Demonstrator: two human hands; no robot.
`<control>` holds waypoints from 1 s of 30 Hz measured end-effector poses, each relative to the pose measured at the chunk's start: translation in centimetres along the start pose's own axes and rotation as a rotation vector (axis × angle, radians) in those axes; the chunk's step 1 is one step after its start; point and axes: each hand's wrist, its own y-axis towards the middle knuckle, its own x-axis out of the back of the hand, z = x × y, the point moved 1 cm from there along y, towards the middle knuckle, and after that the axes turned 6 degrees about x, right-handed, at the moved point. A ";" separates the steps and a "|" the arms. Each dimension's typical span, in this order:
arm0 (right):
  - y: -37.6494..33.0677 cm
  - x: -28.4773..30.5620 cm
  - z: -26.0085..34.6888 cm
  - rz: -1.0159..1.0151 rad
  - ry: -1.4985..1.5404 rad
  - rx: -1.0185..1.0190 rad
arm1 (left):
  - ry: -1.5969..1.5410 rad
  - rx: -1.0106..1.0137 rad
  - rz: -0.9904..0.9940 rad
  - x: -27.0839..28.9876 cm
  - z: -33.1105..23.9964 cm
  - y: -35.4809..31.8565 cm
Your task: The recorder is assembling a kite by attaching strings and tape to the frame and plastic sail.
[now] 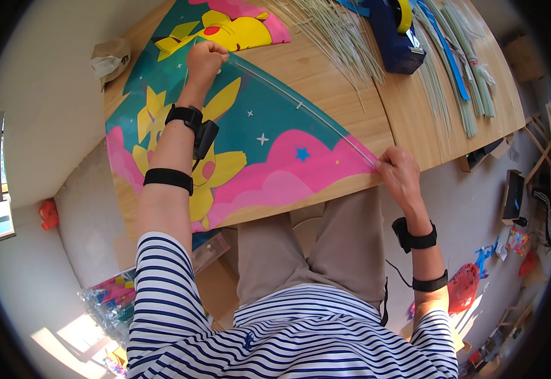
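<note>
A kite sail (269, 170) of thin printed sheet, teal and pink with a yellow cartoon figure and stars, lies over the table. Along its right-hand edge runs a thin pale rod (329, 123), with a small light strip across it partway. My left hand (203, 62) is closed in a pinch at the far end of that edge; its fingertips hide what exactly they grip. At the near right corner, my right hand (400, 175) is closed on the sail's tip, where the rod ends. Between both hands the edge looks straight.
The wooden table (351, 148) carries a spread of thin sticks (335, 44), a dark blue tape dispenser (396, 47) with yellow tape, and bundled sticks (471, 76) at right. Another printed sheet part (250, 31) lies at the far side. A paper bag (110, 60) is at left.
</note>
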 end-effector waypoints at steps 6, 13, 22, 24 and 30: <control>0.0 0.1 0.1 -0.009 0.008 0.014 | 0.033 0.007 -0.002 -0.3 0.1 0.2; -0.1 0.1 0.1 -0.005 0.004 0.016 | 0.048 0.005 0.004 -0.5 0.5 0.5; -0.1 -0.1 -0.1 -0.005 -0.001 0.010 | 0.102 0.036 -0.008 -0.8 0.4 0.3; -0.1 -0.1 -0.1 -0.005 -0.008 0.013 | 0.099 0.007 -0.025 -0.9 0.5 0.4; 0.0 -0.1 0.0 -0.009 -0.012 0.034 | 0.138 0.009 -0.029 -1.1 0.6 0.5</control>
